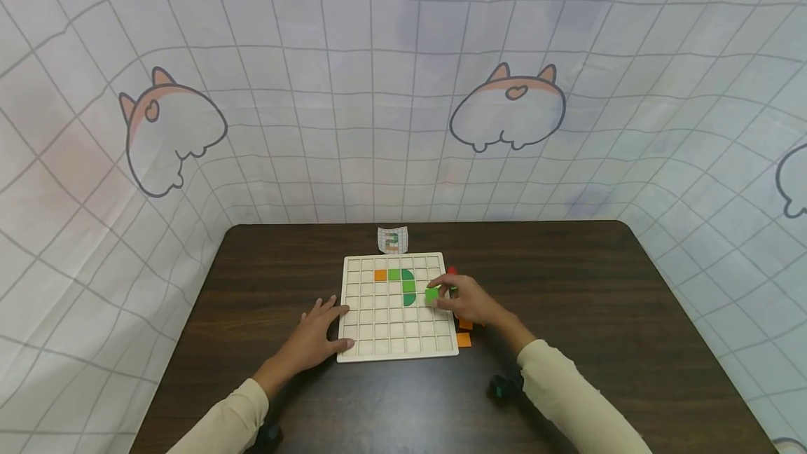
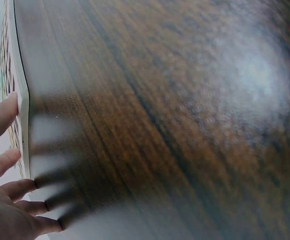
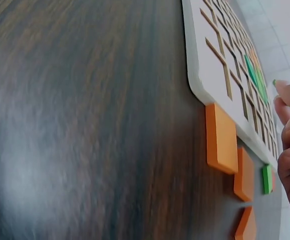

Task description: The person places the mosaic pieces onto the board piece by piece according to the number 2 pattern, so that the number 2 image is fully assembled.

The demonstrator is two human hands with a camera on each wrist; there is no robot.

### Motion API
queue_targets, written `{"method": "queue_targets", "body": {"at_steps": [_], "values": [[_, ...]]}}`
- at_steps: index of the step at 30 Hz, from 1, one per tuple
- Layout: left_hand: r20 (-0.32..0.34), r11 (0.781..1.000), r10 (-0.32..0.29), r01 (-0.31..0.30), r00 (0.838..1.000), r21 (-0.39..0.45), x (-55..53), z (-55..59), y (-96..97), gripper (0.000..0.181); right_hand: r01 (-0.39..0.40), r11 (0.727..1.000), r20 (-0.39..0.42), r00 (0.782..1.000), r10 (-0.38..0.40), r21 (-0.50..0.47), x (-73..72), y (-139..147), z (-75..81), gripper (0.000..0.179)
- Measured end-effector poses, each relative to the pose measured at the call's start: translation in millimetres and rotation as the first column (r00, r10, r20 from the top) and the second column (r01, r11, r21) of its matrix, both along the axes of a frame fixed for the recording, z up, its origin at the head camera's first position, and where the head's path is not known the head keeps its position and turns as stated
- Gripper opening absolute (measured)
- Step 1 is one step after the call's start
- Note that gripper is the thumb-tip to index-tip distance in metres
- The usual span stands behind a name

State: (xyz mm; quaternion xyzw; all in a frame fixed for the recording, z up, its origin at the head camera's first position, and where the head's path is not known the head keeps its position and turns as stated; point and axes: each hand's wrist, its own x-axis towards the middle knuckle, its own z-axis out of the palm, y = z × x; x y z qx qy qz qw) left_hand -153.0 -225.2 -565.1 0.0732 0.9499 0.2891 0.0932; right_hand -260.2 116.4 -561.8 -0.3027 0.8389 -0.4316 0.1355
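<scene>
My right hand [image 1: 471, 300] pinches a light green square tile [image 1: 431, 296] between thumb and fingers, over the right part of a pale gridded board [image 1: 378, 335]. At the board's left edge rests my left hand [image 1: 313, 337], fingers spread, thumb and forefinger touching the rim. Set in the grid are an orange square [image 1: 380, 275], a green square [image 1: 394, 274], a dark green rounded tile [image 1: 408, 274], another green square [image 1: 408, 286] below it, and a second dark green rounded tile [image 1: 409, 299]. In the right wrist view, only a sliver of the pinched tile shows.
Behind the board stands a small printed card [image 1: 393, 239] with a coloured grid pattern. Orange tiles [image 3: 223, 140] and a green tile [image 3: 267, 179] lie along the board's right edge, partly under my right hand. A dark object [image 1: 502, 387] sits near my right forearm on the brown table [image 1: 284, 258].
</scene>
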Motion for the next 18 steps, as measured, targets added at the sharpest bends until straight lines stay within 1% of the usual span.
{"method": "queue_targets", "body": {"at_steps": [2,4,9,15,18], "values": [[0.0,1.0,-0.003,0.003,1.0,0.005,0.2,0.7,0.0,0.067,-0.006,1.0,-0.021,1.0,0.006,0.001,0.4,-3,-0.8,0.029],[-0.004,1.0,-0.006,0.006,1.0,0.005,0.6,1.2,-0.1,0.067,-0.008,1.0,-0.024,1.0,0.008,0.003,0.5,-7,-1.9,0.028],[-0.006,1.0,-0.008,0.008,1.0,0.003,1.3,1.4,-0.7,0.067,-0.009,1.0,0.013,1.0,0.009,0.004,0.6,-17,-3.7,0.029],[-0.002,1.0,-0.012,0.012,1.0,-0.003,0.7,-0.6,-1.3,0.067,-0.034,0.999,0.019,0.999,0.034,0.003,1.4,-29,-4.5,0.032],[-0.003,1.0,-0.012,0.012,1.0,-0.007,0.4,-1.6,-1.3,0.067,-0.045,0.999,0.035,0.998,0.044,0.001,2.5,-33,-5.1,0.034]]}}
